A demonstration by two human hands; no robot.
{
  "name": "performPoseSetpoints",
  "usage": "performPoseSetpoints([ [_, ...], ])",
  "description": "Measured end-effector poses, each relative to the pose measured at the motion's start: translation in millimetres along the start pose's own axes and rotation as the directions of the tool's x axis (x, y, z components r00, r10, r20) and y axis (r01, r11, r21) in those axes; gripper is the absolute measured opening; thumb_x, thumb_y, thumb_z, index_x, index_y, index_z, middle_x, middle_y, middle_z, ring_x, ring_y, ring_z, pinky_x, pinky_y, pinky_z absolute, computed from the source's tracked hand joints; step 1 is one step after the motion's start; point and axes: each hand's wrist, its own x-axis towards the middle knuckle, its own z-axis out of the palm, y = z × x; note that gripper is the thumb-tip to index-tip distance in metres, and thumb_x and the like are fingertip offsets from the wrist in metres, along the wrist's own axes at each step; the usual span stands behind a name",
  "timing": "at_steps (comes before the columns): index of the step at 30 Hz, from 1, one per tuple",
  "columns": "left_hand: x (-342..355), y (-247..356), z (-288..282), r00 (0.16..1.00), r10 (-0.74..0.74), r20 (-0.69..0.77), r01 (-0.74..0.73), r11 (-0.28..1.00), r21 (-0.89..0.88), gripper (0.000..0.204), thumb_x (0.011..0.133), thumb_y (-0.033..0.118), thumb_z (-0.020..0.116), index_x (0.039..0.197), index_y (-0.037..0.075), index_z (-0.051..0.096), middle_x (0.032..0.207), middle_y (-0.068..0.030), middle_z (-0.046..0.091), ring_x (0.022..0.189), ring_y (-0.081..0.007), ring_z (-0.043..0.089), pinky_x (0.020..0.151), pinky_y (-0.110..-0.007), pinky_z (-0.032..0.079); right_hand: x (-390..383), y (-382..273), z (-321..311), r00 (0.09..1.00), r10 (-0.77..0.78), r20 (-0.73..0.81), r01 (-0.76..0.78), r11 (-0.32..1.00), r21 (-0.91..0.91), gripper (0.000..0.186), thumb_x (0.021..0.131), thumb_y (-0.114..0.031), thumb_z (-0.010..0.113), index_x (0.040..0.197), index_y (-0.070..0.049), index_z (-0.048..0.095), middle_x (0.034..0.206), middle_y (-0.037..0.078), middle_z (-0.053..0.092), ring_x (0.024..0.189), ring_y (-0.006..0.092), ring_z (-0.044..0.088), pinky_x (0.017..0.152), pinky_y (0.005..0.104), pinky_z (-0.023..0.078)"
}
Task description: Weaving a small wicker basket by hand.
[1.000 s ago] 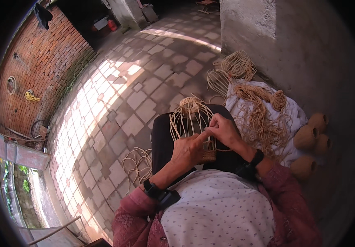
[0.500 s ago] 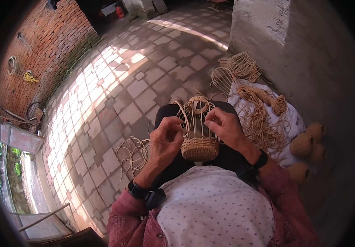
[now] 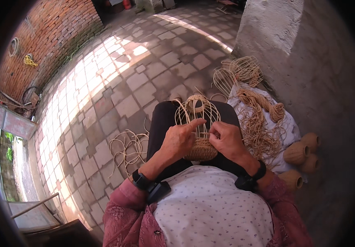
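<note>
Between my knees rests a small, partly woven basket (image 3: 201, 154). Its lower band is tightly woven in tan cord. Bare upright ribs (image 3: 202, 108) rise from that band and draw in to a woven ring (image 3: 195, 99) at the far end. My left hand (image 3: 176, 140) curls against the basket's left side, its index finger stretched across the ribs and its other fingertips partly hidden. On the right side, my right hand (image 3: 228, 142) pinches a thin strand (image 3: 204, 133) just above the woven band, thumb and index finger together.
Loose cord (image 3: 128, 150) lies curled on the stone paving to the left. At right, a white cloth (image 3: 285, 116) bears tangled and bundled cord (image 3: 262, 127). Beyond it lies an open rib frame (image 3: 245, 68); several woven pots (image 3: 297, 152) stand beside the cloth near the wall (image 3: 292, 74).
Both hands have come lower and closer to the woven band. My left hand has moved right over the basket, its index finger now extended. My right hand has left the upper ribs.
</note>
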Motion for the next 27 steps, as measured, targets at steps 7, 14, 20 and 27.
performPoseSetpoints([
  [7, 7.8, -6.5, 3.9, 1.0, 0.01, -0.013, -0.01, 1.0, -0.016, 0.054, 0.072, -0.002, 0.058, 0.125, 0.013, 0.054, 0.079, -0.0123, 0.069, 0.072, -0.0324, 0.067, 0.064, -0.04, 0.054, 8.5, 4.0, 9.6, 0.994, -0.056, 0.09, 0.053, 0.998, 0.035, 0.009, 0.075, -0.004, 0.063, 0.08, 0.001, 0.058, 0.072, 0.015, 0.06, 0.061, 0.027, 0.061, 0.057, 0.0352, 0.046],
  [14, 4.6, 1.2, 6.6, 0.996, 0.003, -0.086, -0.008, 0.998, -0.061, 0.048, 0.07, -0.002, 0.059, 0.116, 0.011, 0.057, 0.073, -0.0094, 0.065, 0.067, -0.0288, 0.066, 0.063, -0.037, 0.053, 37.9, 11.5, 7.1, 0.989, 0.067, 0.132, -0.083, 0.99, 0.113, 0.011, 0.078, -0.006, 0.063, 0.085, -0.002, 0.055, 0.076, 0.016, 0.061, 0.069, 0.0318, 0.062, 0.063, 0.0385, 0.048],
  [20, -4.2, 6.6, -22.0, 0.981, -0.051, -0.189, 0.029, 0.993, -0.117, 0.035, 0.071, -0.004, 0.061, 0.103, 0.008, 0.056, 0.069, -0.0069, 0.062, 0.057, -0.0191, 0.061, 0.055, -0.031, 0.049, 40.5, 22.4, 8.0, 0.956, 0.231, 0.183, -0.244, 0.968, 0.056, 0.015, 0.076, -0.009, 0.063, 0.086, -0.003, 0.054, 0.075, 0.013, 0.061, 0.07, 0.0303, 0.062, 0.063, 0.039, 0.048],
  [27, -14.6, -5.3, -16.6, 0.984, -0.164, -0.072, 0.118, 0.897, -0.426, 0.025, 0.079, -0.001, 0.059, 0.103, 0.006, 0.054, 0.072, 0.004, 0.057, 0.06, -0.0018, 0.046, 0.054, -0.02, 0.04, 28.2, -9.7, -6.4, 0.998, -0.005, 0.065, 0.005, 1.0, 0.006, 0.015, 0.078, -0.004, 0.066, 0.091, -0.003, 0.06, 0.083, 0.009, 0.059, 0.067, 0.0244, 0.059, 0.061, 0.034, 0.046],
])
